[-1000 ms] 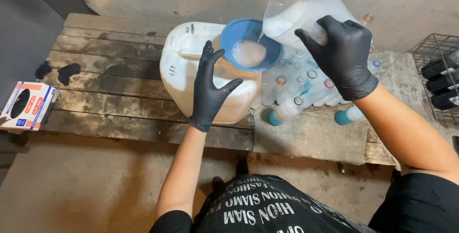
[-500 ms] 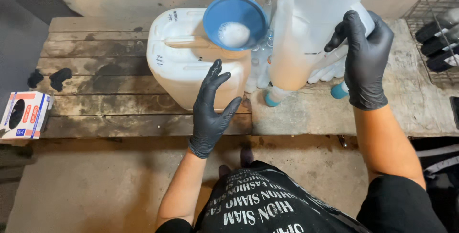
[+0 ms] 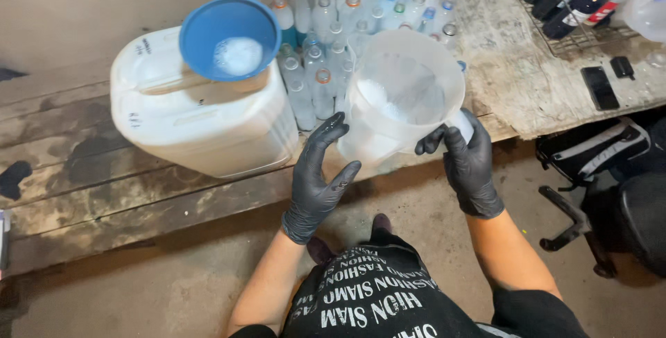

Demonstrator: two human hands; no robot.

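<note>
Since the earlier frame the clear plastic jug (image 3: 402, 95) has come down from its raised tilt beside the funnel and now stands upright at the front edge of the counter (image 3: 104, 192), only a smear of white foam left inside. The right hand (image 3: 468, 164) is clamped on its handle side; the left hand (image 3: 319, 178), fingers spread apart, rests open against the jug's lower wall. Just to the left sits a white jerrycan (image 3: 201, 123) with a blue funnel (image 3: 225, 36) in its neck (a pool of white froth lies in the funnel's bowl). Behind the jug, small clear bottles (image 3: 326, 26) with coloured caps crowd together.
</note>
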